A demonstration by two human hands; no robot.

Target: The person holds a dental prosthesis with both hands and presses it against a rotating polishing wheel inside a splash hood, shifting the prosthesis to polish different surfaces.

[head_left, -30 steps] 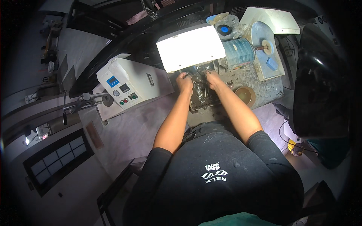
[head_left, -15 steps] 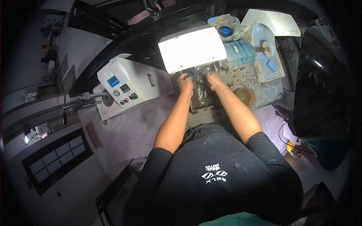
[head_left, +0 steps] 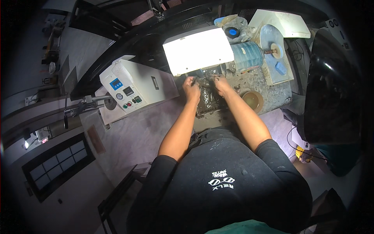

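Note:
My left hand (head_left: 191, 88) is closed, its thumb and fingers pressed together at the lower edge of a bright white machine hood (head_left: 199, 50). Level with it, my right hand (head_left: 220, 84) is also closed, and its fingertips point toward the left hand. A thin dark shape shows at the right fingertips, too small to name. What the left fingers hold, if anything, is hidden. Below and between both hands lies a dark, wet, shiny tray (head_left: 207, 102) streaked with grey muck.
A round tan bowl (head_left: 253, 101) stands right of my right forearm. Further right are a large clear bluish plastic bottle (head_left: 248, 55), a wheel on a spindle (head_left: 276, 51) and a blue block (head_left: 280, 68). A white control box (head_left: 130, 84) with a gauge and buttons stands left.
My right hand has turned slightly, and a thin dark shape now shows at its fingertips. The left hand has barely shifted.

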